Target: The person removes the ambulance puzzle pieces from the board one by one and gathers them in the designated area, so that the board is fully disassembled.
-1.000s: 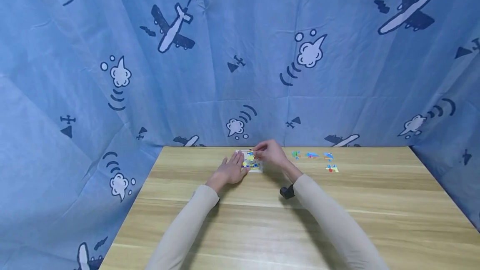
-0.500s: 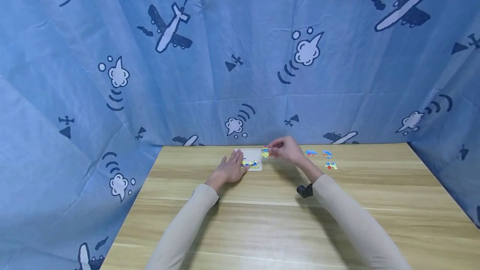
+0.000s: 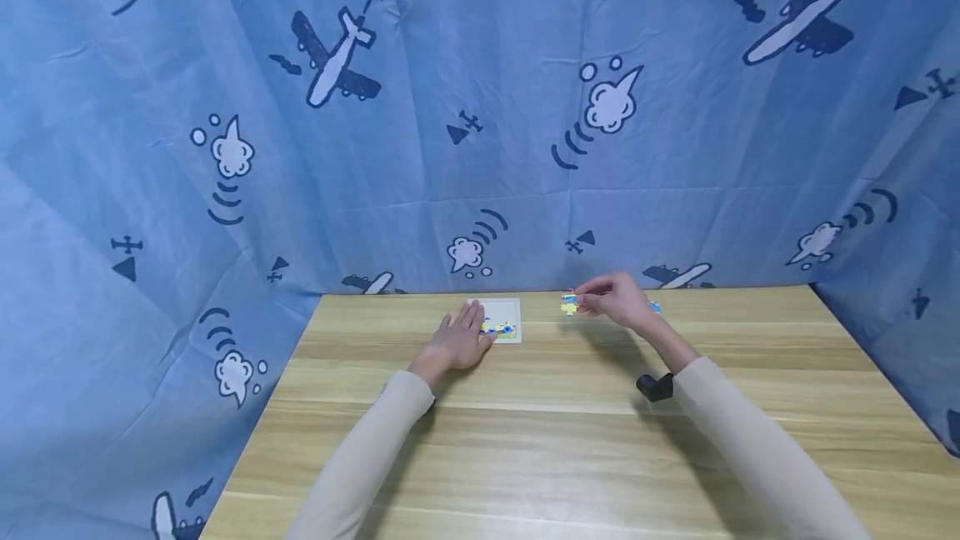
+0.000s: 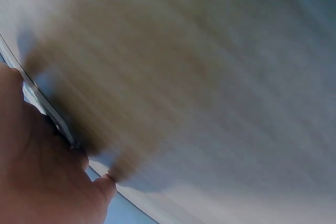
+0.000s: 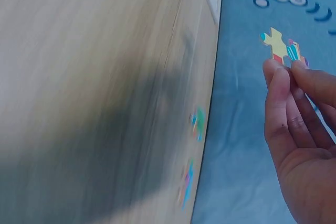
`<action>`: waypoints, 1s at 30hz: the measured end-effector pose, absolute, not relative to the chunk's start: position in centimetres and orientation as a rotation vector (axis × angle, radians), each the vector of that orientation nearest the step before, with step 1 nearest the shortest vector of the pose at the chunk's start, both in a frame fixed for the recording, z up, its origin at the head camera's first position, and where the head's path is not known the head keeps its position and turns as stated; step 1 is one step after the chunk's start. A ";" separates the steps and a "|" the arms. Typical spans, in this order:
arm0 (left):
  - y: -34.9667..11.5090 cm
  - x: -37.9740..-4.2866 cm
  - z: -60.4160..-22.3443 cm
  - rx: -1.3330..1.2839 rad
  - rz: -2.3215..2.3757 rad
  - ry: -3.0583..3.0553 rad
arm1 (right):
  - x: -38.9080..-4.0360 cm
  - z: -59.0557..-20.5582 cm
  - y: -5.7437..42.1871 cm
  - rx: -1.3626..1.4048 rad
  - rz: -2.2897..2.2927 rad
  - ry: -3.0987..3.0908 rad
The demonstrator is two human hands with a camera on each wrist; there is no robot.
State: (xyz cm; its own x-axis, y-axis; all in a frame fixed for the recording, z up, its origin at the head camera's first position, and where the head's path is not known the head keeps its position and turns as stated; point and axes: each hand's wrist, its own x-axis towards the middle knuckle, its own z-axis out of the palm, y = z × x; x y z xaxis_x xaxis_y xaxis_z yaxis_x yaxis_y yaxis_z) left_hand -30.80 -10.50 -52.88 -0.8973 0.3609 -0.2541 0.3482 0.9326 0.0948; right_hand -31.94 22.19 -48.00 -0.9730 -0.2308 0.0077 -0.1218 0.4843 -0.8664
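My left hand (image 3: 454, 343) lies with extended fingers over the left side of a white puzzle tray (image 3: 501, 312) at the table's back edge. Joined yellow and blue jigsaw pieces (image 3: 501, 330) show along the tray's lower part; the hand covers the rest of that side. In the left wrist view, the same hand (image 4: 42, 177) appears at the tray's edge. Right of the tray, my right hand (image 3: 621, 302) pinches a jigsaw piece (image 5: 276, 44) between thumb and fingertips, raised above the table. That piece is mostly yellow, with red and blue striped parts.
In the right wrist view, a green and blue jigsaw piece (image 5: 197, 124) and a blue and purple one (image 5: 186, 183) lie near the table edge. Another blue piece (image 3: 656, 307) peeks out behind the right hand. A blue curtain (image 3: 420, 148) hangs right behind the table (image 3: 525, 457).
My right hand has lifted the jigsaw piece away from the tray and carried it rightward, over the loose pieces. The left hand has stayed on the tray.
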 end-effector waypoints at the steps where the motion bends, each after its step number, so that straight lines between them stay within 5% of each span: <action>1: -10.5 -30.8 -52.9 0.523 0.073 2.824 | -31.8 -48.0 22.7 -0.305 -1.508 2.617; 30: -10.5 -30.9 -53.4 0.524 0.034 2.840 | -31.1 -51.0 30.9 -0.109 -1.318 2.657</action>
